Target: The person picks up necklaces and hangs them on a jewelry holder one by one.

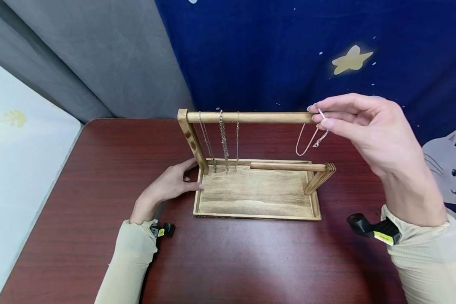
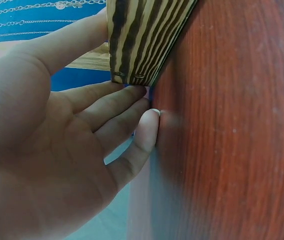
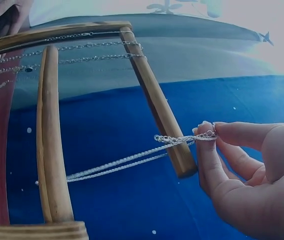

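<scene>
A wooden jewelry stand [image 1: 254, 192] has a shallow tray, a long upper rod [image 1: 266, 117] and a shorter lower rod [image 1: 285, 166]. My left hand [image 1: 171, 181] holds the tray's left end, thumb over the rim and fingers at the back corner. In the left wrist view its fingertips meet the striped wooden end [image 2: 139, 40]. At the upper rod's free right end, my right hand [image 1: 368, 122] pinches a silver chain necklace [image 1: 305, 150] between thumb and fingers. The necklace hangs in a loop; in the right wrist view its strands [image 3: 117, 165] straddle the rod.
Several chain necklaces [image 1: 223, 139] hang from the upper rod's left part, beside the left upright [image 1: 193, 141]. The stand rests on a dark red wooden table [image 1: 258, 261]. Behind it hang a blue star-patterned curtain [image 1: 266, 50] and a grey curtain [image 1: 118, 59].
</scene>
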`<state>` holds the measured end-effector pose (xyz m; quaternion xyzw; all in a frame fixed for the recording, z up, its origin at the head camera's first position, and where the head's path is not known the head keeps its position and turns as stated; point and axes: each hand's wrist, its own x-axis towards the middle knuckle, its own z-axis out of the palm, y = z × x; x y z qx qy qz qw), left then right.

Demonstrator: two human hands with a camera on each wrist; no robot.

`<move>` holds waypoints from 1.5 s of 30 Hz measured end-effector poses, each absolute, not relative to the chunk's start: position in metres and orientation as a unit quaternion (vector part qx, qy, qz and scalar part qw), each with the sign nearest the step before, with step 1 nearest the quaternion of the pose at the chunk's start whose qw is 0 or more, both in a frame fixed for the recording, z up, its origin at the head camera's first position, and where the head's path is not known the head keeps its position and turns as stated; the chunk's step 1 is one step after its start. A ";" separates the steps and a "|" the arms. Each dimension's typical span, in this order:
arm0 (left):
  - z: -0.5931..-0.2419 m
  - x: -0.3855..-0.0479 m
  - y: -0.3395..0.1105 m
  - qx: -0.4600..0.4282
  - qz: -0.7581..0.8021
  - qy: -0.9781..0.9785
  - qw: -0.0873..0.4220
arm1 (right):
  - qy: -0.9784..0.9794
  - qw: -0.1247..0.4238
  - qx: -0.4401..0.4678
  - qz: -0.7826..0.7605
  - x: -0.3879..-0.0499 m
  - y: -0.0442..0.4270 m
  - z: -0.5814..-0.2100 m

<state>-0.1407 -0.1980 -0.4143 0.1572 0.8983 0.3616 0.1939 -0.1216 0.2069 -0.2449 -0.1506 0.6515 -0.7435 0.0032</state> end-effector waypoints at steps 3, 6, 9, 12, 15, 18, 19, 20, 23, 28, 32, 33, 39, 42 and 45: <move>-0.414 -0.141 -0.198 0.155 0.360 0.899 0.197 | 0.657 0.004 -0.162 -0.737 -0.122 0.204 -0.245; -0.414 -0.141 -0.197 0.153 0.360 0.898 0.199 | 0.656 0.004 -0.180 -0.733 -0.122 0.202 -0.245; -0.414 -0.141 -0.197 0.152 0.360 0.898 0.200 | 0.653 0.016 -0.187 -0.734 -0.121 0.198 -0.246; -0.414 -0.141 -0.198 0.153 0.361 0.898 0.199 | 0.655 0.029 -0.186 -0.732 -0.119 0.194 -0.248; -0.414 -0.140 -0.198 0.153 0.361 0.898 0.197 | 0.654 0.038 -0.187 -0.732 -0.117 0.190 -0.250; -0.414 -0.141 -0.198 0.155 0.362 0.898 0.196 | 0.645 0.043 -0.200 -0.737 -0.116 0.187 -0.250; -0.414 -0.141 -0.198 0.155 0.361 0.898 0.196 | 0.640 0.046 -0.204 -0.739 -0.116 0.187 -0.250; -0.414 -0.141 -0.198 0.155 0.360 0.899 0.195 | 0.639 0.048 -0.208 -0.739 -0.116 0.186 -0.250; -0.414 -0.141 -0.198 0.156 0.359 0.899 0.195 | 0.640 0.055 -0.209 -0.738 -0.116 0.183 -0.250; -0.414 -0.142 -0.198 0.154 0.358 0.900 0.194 | 0.651 0.061 -0.210 -0.727 -0.116 0.177 -0.249; -0.414 -0.141 -0.199 0.155 0.355 0.901 0.195 | 0.664 0.067 -0.202 -0.717 -0.117 0.170 -0.247; -0.414 -0.141 -0.199 0.155 0.354 0.902 0.194 | 0.667 0.068 -0.201 -0.714 -0.117 0.169 -0.247; -0.414 -0.140 -0.198 0.151 0.346 0.905 0.195 | 0.679 0.084 -0.204 -0.700 -0.118 0.162 -0.249; -0.414 -0.141 -0.198 0.151 0.346 0.906 0.194 | 0.677 0.091 -0.208 -0.700 -0.119 0.161 -0.251; -0.414 -0.141 -0.199 0.154 0.348 0.905 0.193 | 0.679 0.092 -0.206 -0.698 -0.119 0.158 -0.252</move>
